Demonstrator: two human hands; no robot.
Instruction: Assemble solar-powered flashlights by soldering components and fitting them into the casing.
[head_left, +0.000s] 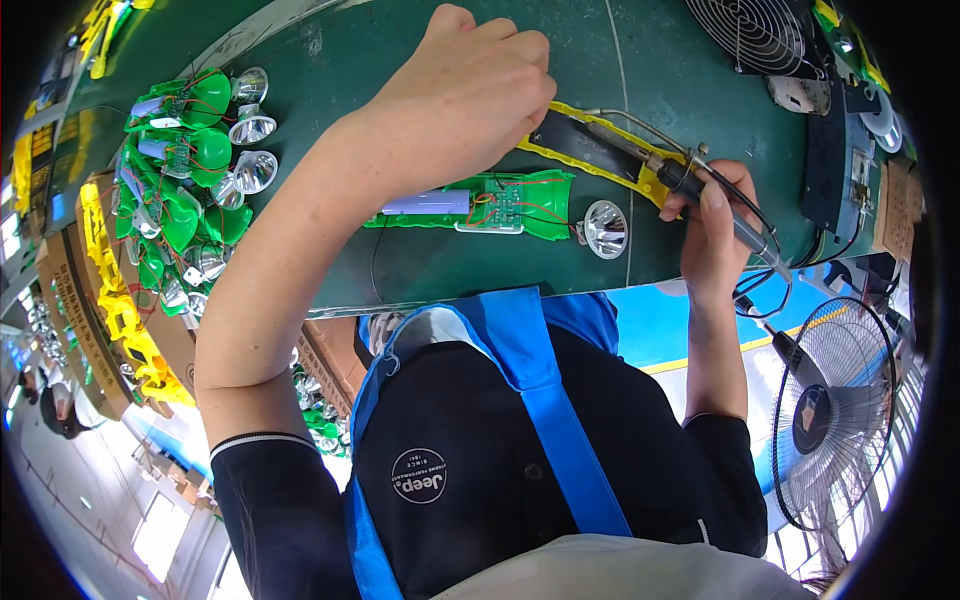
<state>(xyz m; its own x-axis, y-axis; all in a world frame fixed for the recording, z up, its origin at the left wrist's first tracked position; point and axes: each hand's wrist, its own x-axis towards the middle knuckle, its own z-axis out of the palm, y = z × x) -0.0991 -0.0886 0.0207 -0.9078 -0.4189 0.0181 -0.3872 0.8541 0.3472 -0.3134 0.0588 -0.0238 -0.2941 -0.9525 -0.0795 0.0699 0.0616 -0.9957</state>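
Soldering iron (748, 233), dk handle, held in R hand (712, 230), thumb on top & fingers wrapped round it; it slants from near right to far left over yellow shell half (575, 144), blk inside, mid-bench. L hand (490, 90) curled like a loose fist above shell's left end; fingertips hidden, can't tell if it holds anything. Just nearer, on dk green bench (680, 60): green shell half (551, 200) w/ purple battery (430, 204), circuit board (507, 204) & red wires (484, 208); silver reflector (605, 230) just right of it. Left on bench: cluster of green shells (209, 150) w/ more reflectors (256, 171). Further left: row of yellow shells (125, 315). Far right: round blk grille (748, 30). Near right, off bench: standing fan (812, 420). Nearest: person's blue apron (583, 465) over blk top (650, 450).
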